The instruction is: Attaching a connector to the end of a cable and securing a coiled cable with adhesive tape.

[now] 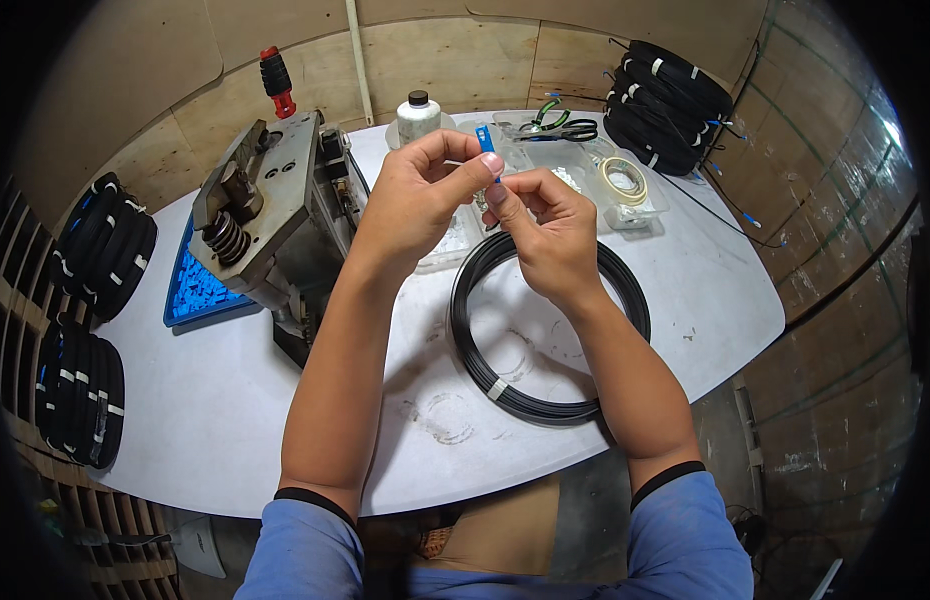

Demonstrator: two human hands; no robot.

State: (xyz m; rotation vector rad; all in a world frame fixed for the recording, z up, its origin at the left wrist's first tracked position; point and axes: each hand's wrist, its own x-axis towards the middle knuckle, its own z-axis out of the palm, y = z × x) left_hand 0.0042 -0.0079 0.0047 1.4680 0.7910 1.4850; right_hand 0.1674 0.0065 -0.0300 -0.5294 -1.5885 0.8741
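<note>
A small blue plastic connector [486,138] stands upright in the pinch of my left hand [415,195], between thumb and index finger. Just below it, my right hand [555,235] has its thumb and fingers pressed together at the connector's lower end. The black cable [467,330] lies in a coil on the white table beneath my hands, tied with a white band at its near side. What exactly sits between my right fingertips is hidden, though a bit of blue shows there.
To the left stands a metal press [285,190] beside a blue tray [200,325] of small blue pieces. Cable coils [100,245] sit at the left edge, more coils [670,105] at the back right. Behind my hands are a bottle [418,120], pliers [555,120] and tape rolls [623,180].
</note>
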